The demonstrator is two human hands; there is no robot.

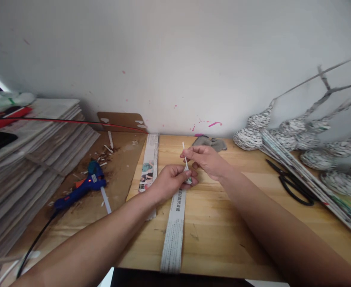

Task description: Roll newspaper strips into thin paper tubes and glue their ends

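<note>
A newspaper strip [174, 233] runs from the table's front edge up to my hands, its far end narrowing into a thin rolled tip. My left hand [174, 179] is closed on the strip near its folded, twisted part. Just above and to the right, my right hand [204, 159] pinches the thin white rolled end, which points up past the fingertips. Left of my hands, a second newspaper strip [150, 159] with a coloured picture lies flat, partly covered by my left forearm.
At left, a blue glue gun [85, 189] rests on brown cardboard [124, 167] near a tall newspaper stack [44, 159]. At right lie black scissors [289, 185], rolled paper sticks [307, 175] and several woven paper gourds [249, 137]. A grey cloth [220, 143] lies by the wall.
</note>
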